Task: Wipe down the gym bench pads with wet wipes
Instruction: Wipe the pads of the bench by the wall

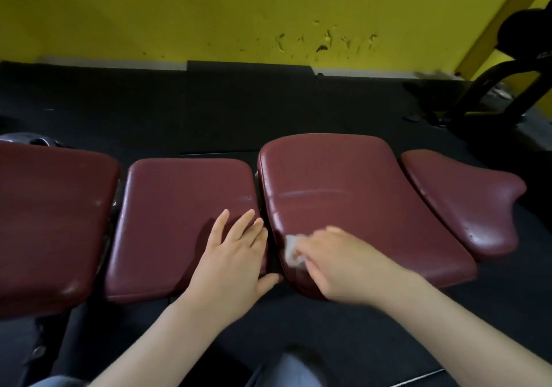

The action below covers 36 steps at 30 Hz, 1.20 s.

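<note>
We noted the right hand, fingers curled on the wet wipe, at the third pad's near-left corner; the left hand lay flat, fingers apart, on the second pad. Risk: the bunched wipe could skip the seam gap.

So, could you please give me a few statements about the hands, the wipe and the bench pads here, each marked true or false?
1. The right hand holds a white wipe against the third pad from the left. True.
2. The left hand also grips a wipe. False: it lies flat with straight fingers on the second pad from the left and holds nothing.
3. Four dark red pads show in a row. True.
4. The wall behind the bench is blue. False: it is yellow, with chipped paint.
5. The wipe is at the far edge of its pad. False: it is near the pad's front left corner.
</note>
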### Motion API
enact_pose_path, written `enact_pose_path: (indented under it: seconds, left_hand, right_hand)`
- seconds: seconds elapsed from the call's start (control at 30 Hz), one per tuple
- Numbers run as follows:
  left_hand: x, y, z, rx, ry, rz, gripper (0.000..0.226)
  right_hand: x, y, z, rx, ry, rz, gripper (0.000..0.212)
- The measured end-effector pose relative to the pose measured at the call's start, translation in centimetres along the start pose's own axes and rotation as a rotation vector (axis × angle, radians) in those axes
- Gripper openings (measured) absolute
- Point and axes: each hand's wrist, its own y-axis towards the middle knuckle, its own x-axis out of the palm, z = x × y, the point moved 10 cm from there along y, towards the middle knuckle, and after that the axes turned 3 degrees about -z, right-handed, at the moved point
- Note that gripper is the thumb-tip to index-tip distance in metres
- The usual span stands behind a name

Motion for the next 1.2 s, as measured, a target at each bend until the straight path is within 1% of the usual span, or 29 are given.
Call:
enact_pose_path:
  seconds: [0.03, 0.1, 0.2, 0.27, 0.3, 0.33, 0.4, 0.47, 0.53, 0.57, 0.63, 0.7, 0.8, 0.83, 0.87, 0.93, 1.0, 1.1, 1.17, 1.2]
  left_hand:
    - [0.3, 0.4, -0.1, -0.01, 0.0, -0.051, 0.083]
    - [1.1, 1.3, -0.3, -0.017, -0.014, -0.101, 0.09]
    - [1.8, 2.3, -0.5, 0.001, -0.055, -0.095, 0.098]
    - [2.2, 2.6, -0.8, 0.002, -0.089, -0.114, 0.101]
    - [2.2, 2.8, -0.9, 0.001, -0.103, -0.118, 0.101]
    - [2.2, 2.9, -1.0, 0.002, -0.104, -0.122, 0.102]
    - [2.4, 3.0, -0.9, 0.007, -0.09, -0.135, 0.102]
    - [2.5, 3.0, -0.8, 0.011, -0.083, -0.151, 0.101]
    - [2.5, 3.1, -0.5, 0.024, -0.092, -0.165, 0.099]
    - [2.5, 3.1, -0.6, 0.024, -0.106, -0.16, 0.097]
    - [2.5, 3.2, -0.5, 0.035, -0.132, -0.164, 0.094]
    - [2.6, 3.3, -0.4, 0.048, -0.15, -0.174, 0.092]
    - [2.7, 3.6, -0.6, 0.051, -0.16, -0.189, 0.093]
    - [2.7, 3.7, -0.6, 0.057, -0.149, -0.196, 0.093]
    - [2.7, 3.8, -0.6, 0.061, -0.136, -0.197, 0.094]
    - [2.7, 4.0, -0.6, 0.059, -0.12, -0.203, 0.095]
    - [2.7, 4.0, -0.5, 0.058, -0.122, -0.221, 0.094]
    - [2.5, 3.8, -0.3, 0.064, -0.113, -0.232, 0.094]
    - [2.3, 3.9, -0.4, 0.065, -0.11, -0.222, 0.094]
    - [2.3, 4.0, -0.4, 0.063, -0.113, -0.219, 0.094]
  right_hand:
    - [-0.2, 2.5, 0.7, 0.01, -0.018, 0.01, 0.026]
    - [-1.1, 8.3, 4.6, 0.153, -0.071, 0.042, 0.009]
    - [-4.1, 14.1, 11.1, 0.442, -0.176, 0.179, 0.019]
    - [-5.1, 15.9, 13.2, 0.551, -0.146, 0.252, 0.02]
    - [-5.2, 16.3, 13.5, 0.573, -0.101, 0.259, 0.019]
    - [-4.9, 16.2, 13.4, 0.572, -0.039, 0.235, 0.019]
    - [-3.3, 13.5, 11.9, 0.542, 0.078, 0.115, 0.017]
    - [-0.6, 7.8, 10.5, 0.526, 0.158, 0.001, 0.025]
    - [1.0, 0.3, 9.1, 0.57, 0.193, -0.02, 0.041]
    - [1.3, -3.1, 8.6, 0.598, 0.193, -0.005, 0.043]
    - [1.9, -7.0, 7.8, 0.647, 0.17, 0.004, 0.04]
    - [1.7, -6.1, 7.7, 0.648, 0.096, 0.024, 0.037]
    - [-0.2, 1.6, 9.2, 0.594, 0.031, 0.095, 0.013]
    - [-0.9, 4.7, 10.8, 0.606, 0.034, 0.119, 0.011]
    - [-1.7, 7.6, 12.9, 0.637, 0.05, 0.147, 0.012]
    - [-3.8, 12.4, 16.6, 0.702, 0.099, 0.225, 0.023]
    - [-5.0, 14.7, 18.6, 0.754, 0.115, 0.257, 0.029]
    - [-4.1, 13.9, 17.5, 0.716, 0.128, 0.168, 0.026]
    - [-2.0, 9.6, 15.0, 0.647, 0.13, 0.066, 0.021]
    - [-1.0, 6.3, 13.7, 0.637, 0.117, 0.044, 0.023]
